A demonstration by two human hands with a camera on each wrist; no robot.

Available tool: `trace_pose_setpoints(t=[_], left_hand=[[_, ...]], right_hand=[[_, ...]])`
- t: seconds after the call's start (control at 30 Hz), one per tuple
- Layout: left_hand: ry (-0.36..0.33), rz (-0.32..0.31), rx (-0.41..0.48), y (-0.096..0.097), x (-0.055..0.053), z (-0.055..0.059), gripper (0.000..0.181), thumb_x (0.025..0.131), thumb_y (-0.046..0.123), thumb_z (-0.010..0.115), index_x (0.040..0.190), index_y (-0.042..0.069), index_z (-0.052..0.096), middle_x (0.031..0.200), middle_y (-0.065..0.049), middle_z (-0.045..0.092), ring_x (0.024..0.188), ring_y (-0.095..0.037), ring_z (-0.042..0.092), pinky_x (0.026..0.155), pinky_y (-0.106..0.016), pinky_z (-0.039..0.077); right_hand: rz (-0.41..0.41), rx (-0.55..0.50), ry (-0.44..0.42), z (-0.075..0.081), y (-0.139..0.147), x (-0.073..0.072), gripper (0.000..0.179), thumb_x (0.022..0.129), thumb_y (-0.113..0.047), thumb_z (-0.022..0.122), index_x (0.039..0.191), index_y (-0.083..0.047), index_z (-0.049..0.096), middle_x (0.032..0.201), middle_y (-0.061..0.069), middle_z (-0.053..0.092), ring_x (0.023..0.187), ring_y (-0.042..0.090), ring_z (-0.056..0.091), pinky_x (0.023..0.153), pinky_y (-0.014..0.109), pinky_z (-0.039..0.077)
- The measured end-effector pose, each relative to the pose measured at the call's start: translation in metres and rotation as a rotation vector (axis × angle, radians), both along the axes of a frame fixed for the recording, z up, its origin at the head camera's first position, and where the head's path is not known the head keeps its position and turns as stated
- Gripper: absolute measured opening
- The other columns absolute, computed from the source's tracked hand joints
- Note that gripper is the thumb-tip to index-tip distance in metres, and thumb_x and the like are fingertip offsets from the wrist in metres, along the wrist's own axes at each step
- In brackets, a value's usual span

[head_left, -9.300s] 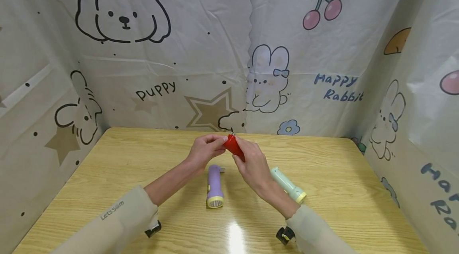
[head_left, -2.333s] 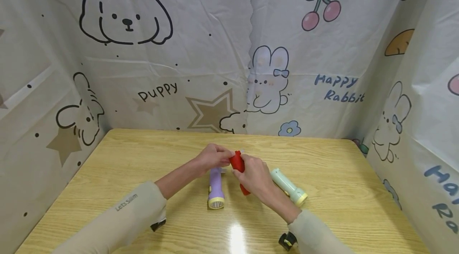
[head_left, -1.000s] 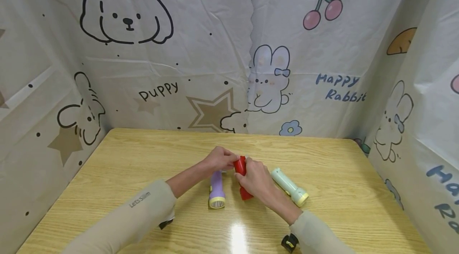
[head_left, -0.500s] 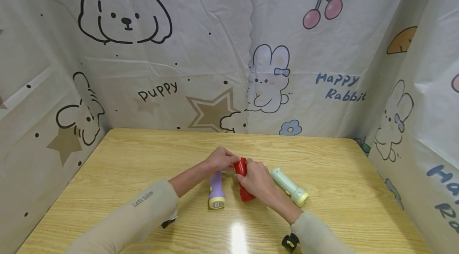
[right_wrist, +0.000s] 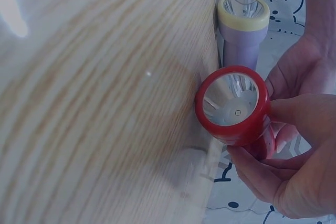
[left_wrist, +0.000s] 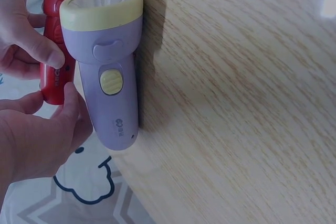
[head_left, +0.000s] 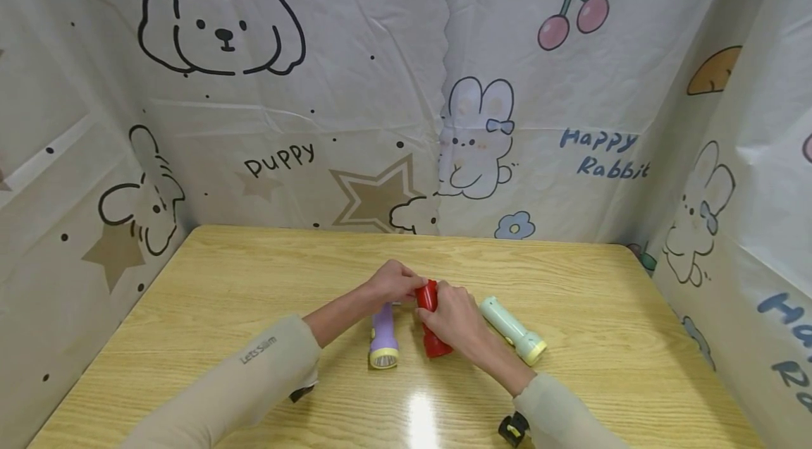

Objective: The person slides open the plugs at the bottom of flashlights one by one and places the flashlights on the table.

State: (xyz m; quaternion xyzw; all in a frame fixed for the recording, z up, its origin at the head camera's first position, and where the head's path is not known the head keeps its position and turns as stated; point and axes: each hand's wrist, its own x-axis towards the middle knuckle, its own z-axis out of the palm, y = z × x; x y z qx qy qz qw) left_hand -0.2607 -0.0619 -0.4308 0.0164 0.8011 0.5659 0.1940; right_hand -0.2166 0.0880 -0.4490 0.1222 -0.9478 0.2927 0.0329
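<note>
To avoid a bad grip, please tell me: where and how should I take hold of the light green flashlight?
The light green flashlight is probably best held by its narrow body, from above and the right. It lies flat on the table, the body is slimmer than the yellow-rimmed head, and the right hand, gripping the red flashlight, is close on its left.

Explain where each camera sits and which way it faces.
Head: worn on the head, looking forward and down at the table; left hand, right hand and sleeves show.
Left wrist: worn there, facing the purple flashlight; both hands show.
Right wrist: worn there, facing the red flashlight from its front; both hands show.
Shared: both wrist views include these two flashlights.
</note>
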Motion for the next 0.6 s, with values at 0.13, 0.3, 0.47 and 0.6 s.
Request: trace_pose_setpoints(t=[0.13,0.3,0.47,0.6], left_hand=[[-0.005,0.001,-0.013,0.0004,0.0005,0.0016,0.022,0.098,0.008,0.062,0.105,-0.010,0.072,0.094,-0.011,0.072,0.086,-0.017,0.070,0.082,-0.031,0.058],[-0.014,0.006,-0.018,0.0013,-0.0006,0.0003,0.021,0.098,0.008,0.062,0.104,-0.009,0.073,0.095,-0.012,0.072,0.086,-0.018,0.069,0.083,-0.032,0.058],[-0.005,0.008,-0.030,0.0025,-0.0004,-0.0002,0.020,0.097,0.007,0.062,0.101,-0.009,0.073,0.092,-0.009,0.072,0.080,-0.015,0.068,0.076,-0.027,0.058],[-0.007,0.015,-0.025,0.0044,-0.0015,-0.0034,0.020,0.098,0.007,0.062,0.103,-0.010,0.073,0.094,-0.011,0.072,0.083,-0.016,0.069,0.079,-0.029,0.059]], right_hand=[[-0.006,0.003,-0.008,-0.0006,-0.0004,0.0001,0.033,0.082,-0.019,0.080,0.092,0.003,0.058,0.068,0.005,0.055,0.052,0.014,0.056,0.041,0.022,0.048],[0.000,0.018,-0.005,-0.0003,-0.0007,0.0003,0.032,0.082,-0.019,0.080,0.089,0.003,0.058,0.067,0.005,0.054,0.051,0.013,0.056,0.040,0.021,0.047],[0.006,0.018,-0.009,0.0000,0.0000,0.0001,0.031,0.082,-0.018,0.080,0.088,0.002,0.057,0.067,0.005,0.054,0.050,0.012,0.056,0.039,0.021,0.047],[0.004,0.018,-0.011,-0.0007,0.0007,0.0000,0.031,0.083,-0.018,0.080,0.088,0.002,0.058,0.067,0.005,0.055,0.051,0.012,0.056,0.039,0.020,0.047]])
